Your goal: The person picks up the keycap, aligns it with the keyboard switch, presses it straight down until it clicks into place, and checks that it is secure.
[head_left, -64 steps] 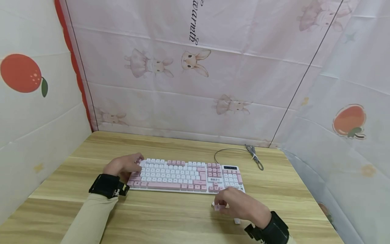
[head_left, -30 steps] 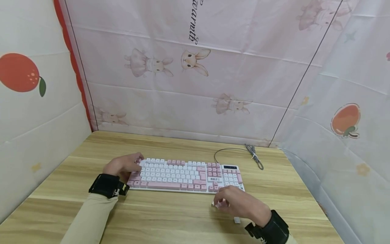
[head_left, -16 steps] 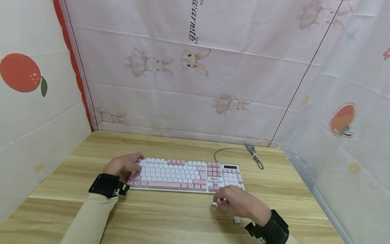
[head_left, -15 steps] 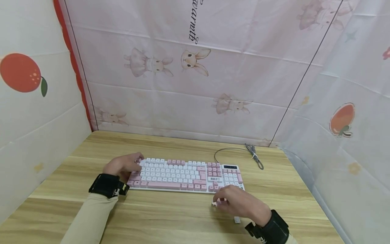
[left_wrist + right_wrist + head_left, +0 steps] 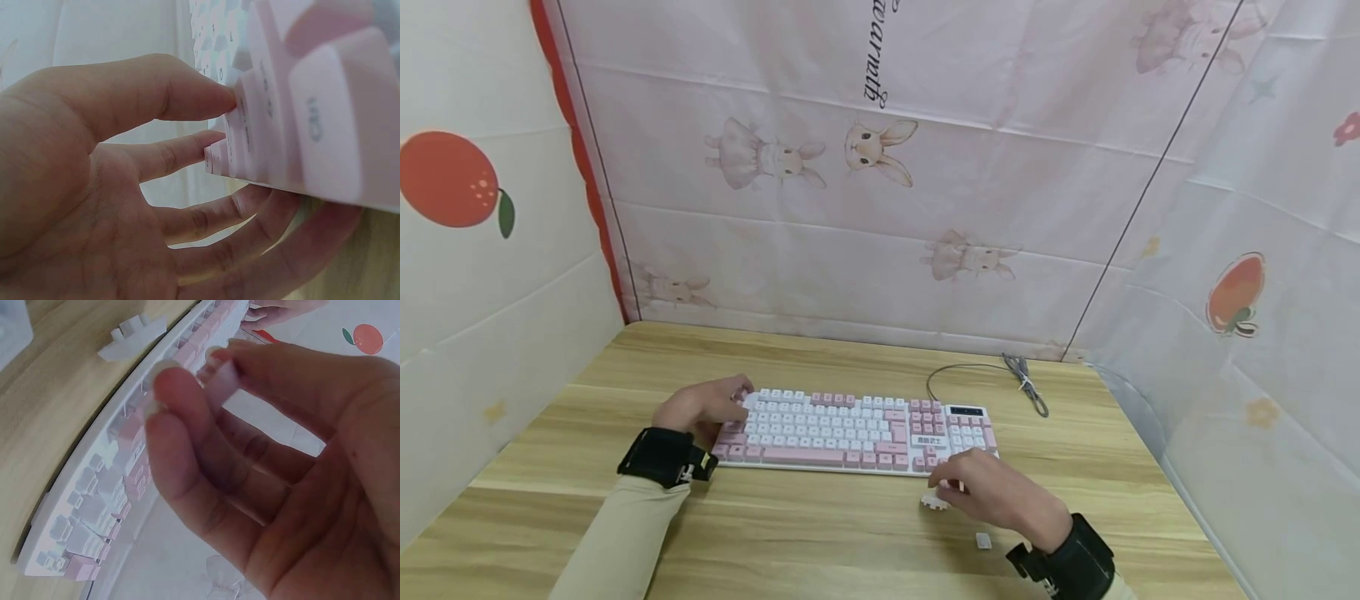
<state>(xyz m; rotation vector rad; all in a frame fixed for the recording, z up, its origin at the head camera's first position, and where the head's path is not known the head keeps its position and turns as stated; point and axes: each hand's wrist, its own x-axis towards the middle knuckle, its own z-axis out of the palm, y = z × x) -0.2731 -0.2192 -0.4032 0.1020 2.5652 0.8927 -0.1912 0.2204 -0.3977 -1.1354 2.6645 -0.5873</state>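
A pink-and-white keyboard [image 5: 830,435] lies across the table. My left hand [image 5: 703,408] grips its left end, thumb on the edge keys and fingers reaching under the side, near the Ctrl keycap [image 5: 328,119] in the left wrist view. In front of the keyboard's right part, my right hand [image 5: 1000,493] pinches a small pink keycap [image 5: 223,384] between thumb and fingertips. Just below those fingertips lies a white plastic piece [image 5: 934,502] with short prongs pointing up. A loose white keycap [image 5: 983,542] rests nearer to me. Bare switches [image 5: 61,530] show at the keyboard's number-pad end.
A bundled grey cable [image 5: 1026,385] lies behind the keyboard's right end. The wooden table [image 5: 820,542] extends in front of it. Printed cloth [image 5: 820,275] hangs along the back and both sides.
My right hand has risen slightly and drawn the pink keycap off the white piece, which now shows more fully. The left hand and the keyboard stay put.
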